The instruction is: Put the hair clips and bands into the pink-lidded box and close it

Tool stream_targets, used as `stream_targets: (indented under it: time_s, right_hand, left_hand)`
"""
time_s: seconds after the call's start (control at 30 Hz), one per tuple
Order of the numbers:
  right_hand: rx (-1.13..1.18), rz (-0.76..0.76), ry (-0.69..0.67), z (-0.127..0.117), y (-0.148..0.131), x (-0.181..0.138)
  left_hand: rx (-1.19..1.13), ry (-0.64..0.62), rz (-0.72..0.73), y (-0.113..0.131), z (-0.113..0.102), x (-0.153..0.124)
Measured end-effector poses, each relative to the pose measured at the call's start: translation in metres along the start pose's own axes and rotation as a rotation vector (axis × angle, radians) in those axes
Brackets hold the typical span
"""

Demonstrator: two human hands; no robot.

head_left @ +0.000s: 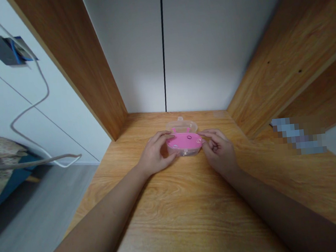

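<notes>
Pink box [184, 143] sits on the desk [179, 212], toward the back, near the wall [197, 59]. Long axis runs left-right. Clear lid [181, 125] is flipped open, pointing away at the wall. Left hand [154, 155] wraps the left end, fingers on top, thumb in front. Right hand [219, 149] pinches the right end with curled fingertips.

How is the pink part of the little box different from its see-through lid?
The pink part is solid coloured; the lid is see-through. The pink part faces up between the left hand and right hand, which grip its ends; the lid tilts open behind it. Both are rounded.
</notes>
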State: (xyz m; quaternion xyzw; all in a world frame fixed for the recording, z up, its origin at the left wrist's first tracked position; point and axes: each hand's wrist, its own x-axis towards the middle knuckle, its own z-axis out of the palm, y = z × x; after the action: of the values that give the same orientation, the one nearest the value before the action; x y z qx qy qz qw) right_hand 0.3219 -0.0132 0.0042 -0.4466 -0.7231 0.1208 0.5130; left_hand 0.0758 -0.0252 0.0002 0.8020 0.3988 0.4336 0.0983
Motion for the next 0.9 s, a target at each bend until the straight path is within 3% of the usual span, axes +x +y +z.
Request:
stream_targets:
  time_s: [0.23,0.43,0.63,0.9]
  right_hand:
    - [-0.031,0.041,0.044,-0.002,0.004,0.002]
    - [0.13,0.3,0.008,0.005,0.011,0.002]
    - [0.105,0.363,0.007,0.011,0.027,0.006]
    - [0.018,0.407,-0.039,0.01,0.025,0.012]
  left_hand:
    - [0.036,0.075,-0.029,0.001,-0.004,0.001]
    - [0.12,0.18,-0.219,-0.01,-0.003,0.0]
    - [0.049,0.175,-0.365,-0.02,-0.003,0.001]
    - [-0.008,0.157,-0.507,-0.036,-0.001,0.009]
